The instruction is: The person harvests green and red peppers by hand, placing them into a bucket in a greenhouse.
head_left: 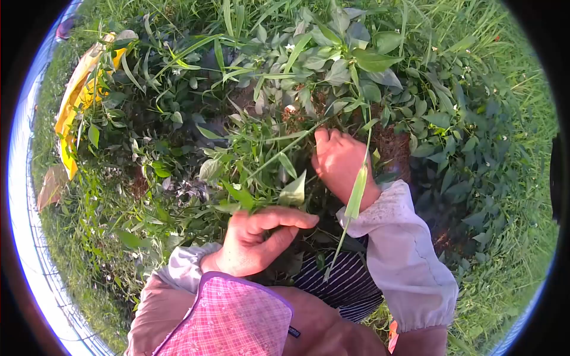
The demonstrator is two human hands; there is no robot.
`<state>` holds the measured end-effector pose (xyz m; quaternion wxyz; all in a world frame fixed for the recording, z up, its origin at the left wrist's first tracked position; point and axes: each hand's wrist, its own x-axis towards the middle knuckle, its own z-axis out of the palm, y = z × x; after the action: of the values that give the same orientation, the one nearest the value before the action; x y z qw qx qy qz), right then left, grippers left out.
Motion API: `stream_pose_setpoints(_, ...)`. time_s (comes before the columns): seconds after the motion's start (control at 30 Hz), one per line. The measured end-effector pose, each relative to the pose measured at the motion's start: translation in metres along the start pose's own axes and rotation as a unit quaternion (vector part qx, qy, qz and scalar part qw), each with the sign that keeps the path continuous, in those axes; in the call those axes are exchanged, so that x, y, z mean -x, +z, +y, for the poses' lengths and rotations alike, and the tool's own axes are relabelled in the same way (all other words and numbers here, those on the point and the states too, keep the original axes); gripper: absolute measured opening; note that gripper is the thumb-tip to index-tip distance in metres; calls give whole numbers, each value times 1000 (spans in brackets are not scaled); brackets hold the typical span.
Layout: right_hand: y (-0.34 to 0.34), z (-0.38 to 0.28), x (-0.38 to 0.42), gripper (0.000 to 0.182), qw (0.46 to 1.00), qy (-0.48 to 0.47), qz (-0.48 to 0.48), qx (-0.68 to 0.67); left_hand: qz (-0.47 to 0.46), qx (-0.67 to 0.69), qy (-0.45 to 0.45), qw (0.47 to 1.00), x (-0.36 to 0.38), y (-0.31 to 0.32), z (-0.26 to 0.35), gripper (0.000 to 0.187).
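Note:
Low in the view, my left hand (255, 240) is closed, its index finger stretched toward the right over the thumb, with green leaves and stems (237, 193) at its upper edge. What it grips there is too hidden to name. My right hand (341, 160) reaches down among the plants, fingers curled at the base of the stems near reddish-brown roots or soil (294, 118). Its fingertips are partly hidden. A long grass blade (357, 193) crosses in front of the right wrist.
Leafy plants with small white flowers (371, 59) stand ahead and to the right. A yellow sack or sheet (74, 113) lies at the upper left. Tall grass (516, 237) borders the right side. Dark sheeting (211, 130) shows between the plants.

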<state>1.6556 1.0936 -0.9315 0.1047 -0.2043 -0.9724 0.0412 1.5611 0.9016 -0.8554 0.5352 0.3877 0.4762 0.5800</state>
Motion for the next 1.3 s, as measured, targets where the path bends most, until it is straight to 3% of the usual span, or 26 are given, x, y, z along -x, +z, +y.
stream_pose_setpoints(0.07, 5, -9, 7, 8, 998, 5, -14, 62, 166, 251, 18, 954, -14, 13, 26, 23)
stream_pose_setpoints(0.1, 0, -13, 7, 9, 996, 5, -34, 80, 241, 267, -20, 933, -35, 23, 31, 18)
stream_pose_setpoints(0.17, -13, -19, 5, 12, 997, 46, -35, 44, 317, 138, -97, 933, -52, 23, -16, 18)
stream_pose_setpoints(0.23, -25, -26, 13, 16, 999, 24, -27, 17, 369, 200, -163, 893, -65, 17, -55, 18)
stream_pose_setpoints(0.27, -25, -32, 22, 17, 999, 11, -51, 14, 350, 300, -205, 863, -66, 14, -60, 21)
stream_pose_setpoints(0.37, -24, -41, 35, 15, 997, -28, -63, -26, 353, 180, -209, 894, -77, 6, -78, 30)
stream_pose_setpoints(0.43, -31, -43, 30, 19, 981, 58, -104, -154, 276, 107, -241, 924, -85, 5, -56, 21)
stream_pose_setpoints(0.5, -32, -38, 35, 17, 948, 115, -96, -280, 287, 163, -224, 917, -74, 2, -93, 18)
stream_pose_setpoints(0.57, -19, -17, 40, 17, 856, 162, -145, -470, 316, 57, -194, 927, -69, 14, -95, 13)
stream_pose_setpoints(0.6, -26, -3, 38, 32, 736, 231, -251, -585, 311, 18, -157, 937, -67, 19, -99, 12)
stream_pose_setpoints(0.63, -29, 5, 47, 24, 588, 356, -231, -689, 304, -21, -121, 945, -65, 23, -102, 11)
stream_pose_setpoints(0.73, -35, 25, 57, 21, 506, 300, -261, -765, 264, -63, -58, 961, -65, 30, -111, 13)
stream_pose_setpoints(0.77, -33, 18, 58, 20, 528, 348, -243, -736, 251, -115, -53, 960, -63, 32, -114, 14)
stream_pose_setpoints(0.83, -49, 18, 52, 14, 533, 348, -248, -730, 218, -229, 72, 946, -61, 34, -109, 28)
stream_pose_setpoints(0.9, -57, 15, 54, 16, 595, 346, -264, -676, 150, -297, 104, 937, -59, 31, -102, 35)
stream_pose_setpoints(0.93, -46, 6, 56, 16, 807, 136, -147, -556, 147, -358, 98, 917, -55, 33, -106, 36)
stream_pose_setpoints(0.97, -48, -3, 68, 12, 881, 180, -128, -418, 143, -417, 90, 893, -52, 35, -112, 37)
stream_pose_setpoints(1.03, -70, -25, 67, 8, 959, 146, -75, -231, 156, -420, 87, 890, -51, 36, -112, 34)
stream_pose_setpoints(1.07, -68, -22, 67, 12, 929, 132, -56, -341, 131, -431, 75, 890, -51, 34, -108, 33)
stream_pose_setpoints(1.1, -72, -21, 63, 12, 930, 130, -56, -339, 108, -441, 63, 888, -52, 33, -105, 32)
stream_pose_setpoints(1.13, -82, -19, 55, 13, 827, 119, -142, -531, 82, -458, 110, 878, -55, 32, -103, 31)
stream_pose_setpoints(1.17, -95, -17, 46, 13, 678, 103, -222, -693, 87, -459, 111, 877, -54, 36, -100, 31)
stream_pose_setpoints(1.2, -112, -12, 29, 14, 575, 231, -296, -727, 119, -377, 62, 916, -51, 46, -94, 32)
stream_pose_setpoints(1.23, -93, -2, 23, 13, 628, 206, -229, -715, 147, -292, 14, 945, -51, 50, -91, 33)
stream_pose_setpoints(1.27, -66, 11, 13, 10, 790, 164, -128, -576, 83, -498, 140, 852, -53, 39, -105, 40)
stream_pose_setpoints(1.3, -41, 25, 6, 13, 918, 90, -26, -386, 67, -494, 117, 859, -53, 40, -96, 44)
